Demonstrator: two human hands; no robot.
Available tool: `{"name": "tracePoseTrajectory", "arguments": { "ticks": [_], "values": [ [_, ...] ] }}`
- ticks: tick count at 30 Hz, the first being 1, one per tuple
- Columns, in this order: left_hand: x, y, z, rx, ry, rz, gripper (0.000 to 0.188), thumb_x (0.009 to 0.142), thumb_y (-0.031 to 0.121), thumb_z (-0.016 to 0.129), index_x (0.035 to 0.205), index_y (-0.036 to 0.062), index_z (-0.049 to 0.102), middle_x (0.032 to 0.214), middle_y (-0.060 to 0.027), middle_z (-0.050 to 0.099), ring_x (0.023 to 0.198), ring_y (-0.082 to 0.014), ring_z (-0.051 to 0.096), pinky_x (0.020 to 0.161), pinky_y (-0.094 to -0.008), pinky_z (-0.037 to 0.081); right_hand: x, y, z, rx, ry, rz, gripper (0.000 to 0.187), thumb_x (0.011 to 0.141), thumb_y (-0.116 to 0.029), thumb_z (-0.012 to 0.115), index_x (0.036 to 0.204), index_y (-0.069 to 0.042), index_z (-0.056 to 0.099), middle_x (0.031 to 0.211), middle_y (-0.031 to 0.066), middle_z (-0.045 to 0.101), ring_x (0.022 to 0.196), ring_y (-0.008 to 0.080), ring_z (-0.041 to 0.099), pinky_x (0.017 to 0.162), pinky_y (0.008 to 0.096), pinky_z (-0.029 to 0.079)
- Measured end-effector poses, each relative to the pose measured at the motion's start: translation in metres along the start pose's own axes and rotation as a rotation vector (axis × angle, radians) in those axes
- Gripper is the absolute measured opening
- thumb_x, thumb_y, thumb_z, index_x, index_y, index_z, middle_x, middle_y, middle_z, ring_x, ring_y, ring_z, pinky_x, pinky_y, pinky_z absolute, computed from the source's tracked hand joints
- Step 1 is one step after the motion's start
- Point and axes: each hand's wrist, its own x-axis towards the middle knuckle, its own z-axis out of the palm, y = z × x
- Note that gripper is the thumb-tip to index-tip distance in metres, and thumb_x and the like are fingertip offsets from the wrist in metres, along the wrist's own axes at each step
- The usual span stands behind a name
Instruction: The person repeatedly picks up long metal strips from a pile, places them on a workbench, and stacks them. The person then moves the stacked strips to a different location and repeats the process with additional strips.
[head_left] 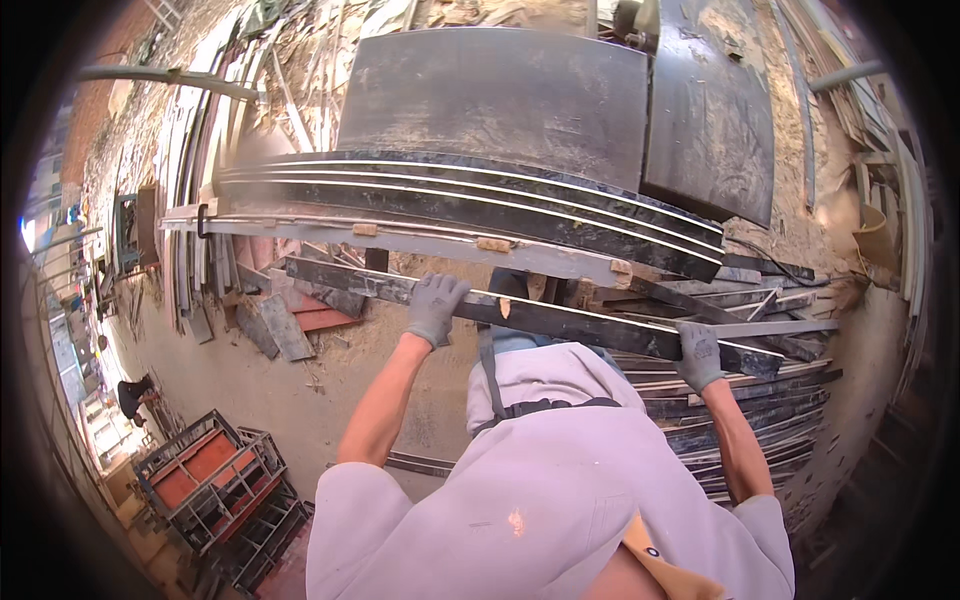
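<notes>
A long dark wooden plank [590,327] with a pale edge runs across in front of my waist. It slants down a little toward the right. My left hand [437,310], in a grey glove, is closed over it left of the middle. Close to the right end, my right hand [699,356], also gloved, grips the same plank. The fingers are partly hidden by the gloves' backs and the wood. Just beyond lies a grey rail [420,249] with small wood blocks on it. Several dark boards with pale edges [470,205] lie side by side behind that rail.
Large dark metal table plates [500,95] stand beyond the boards. Stacked dark strips [745,425] lie at my right, and loose offcuts [287,327] at the left. A metal frame with red panels [205,470] stands lower left. Another person [133,398] is far left.
</notes>
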Motion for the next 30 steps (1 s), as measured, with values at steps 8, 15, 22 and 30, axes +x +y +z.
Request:
{"name": "tracePoseTrajectory", "arguments": {
  "ticks": [8, 15, 22, 30],
  "values": [
    [0.0, 0.014, 0.002, -0.024, 0.133, -0.015, 0.072, 0.085, 0.018, 0.083, 0.152, 0.0081, 0.058, 0.15, -0.0204, 0.06, 0.145, -0.043, 0.052, 0.12, -0.0557, 0.041, 0.106, -0.104, 0.094, 0.03, -0.046, 0.074, 0.063, 0.081, -0.04, 0.084, 0.131, -0.009, 0.062, 0.12, 0.0127, 0.067, 0.114, 0.0337, 0.062, 0.1, 0.0488, 0.044],
    [0.149, 0.022, -0.056, 0.007, 0.173, -0.031, 0.121, 0.074, 0.032, 0.099, 0.172, 0.0061, 0.033, 0.174, -0.0205, 0.04, 0.162, -0.0442, 0.033, 0.134, -0.0543, 0.027, 0.075, -0.065, 0.034, 0.406, 0.63, 0.199, 0.043, 0.093, -0.042, 0.081, 0.121, -0.01, 0.072, 0.112, 0.0113, 0.075, 0.111, 0.0356, 0.069, 0.097, 0.0504, 0.053],
    [0.266, -0.023, -0.067, 0.069, -0.334, -0.02, 0.16, 0.055, 0.05, 0.107, 0.177, 0.0047, 0.014, 0.181, -0.0224, 0.027, 0.169, -0.0429, 0.018, 0.139, -0.0553, 0.016, 0.109, 0.162, 0.049, 1.166, 0.765, 1.014, 0.07, 0.113, -0.052, 0.059, 0.168, -0.011, 0.046, 0.14, 0.012, 0.071, 0.128, 0.0282, 0.064, 0.112, 0.0409, 0.049],
    [0.228, -0.039, -0.057, 0.161, -0.246, 0.078, 0.081, 0.057, 0.038, 0.105, 0.12, 0.0087, 0.062, 0.124, -0.0164, 0.061, 0.121, -0.04, 0.057, 0.101, -0.0533, 0.051, 0.172, 0.128, 0.039, 1.256, 0.804, 1.046, 0.049, 0.108, -0.046, 0.071, 0.131, -0.002, 0.073, 0.11, 0.0061, 0.076, 0.105, 0.0148, 0.065, 0.098, 0.0326, 0.051]
  ]
}}
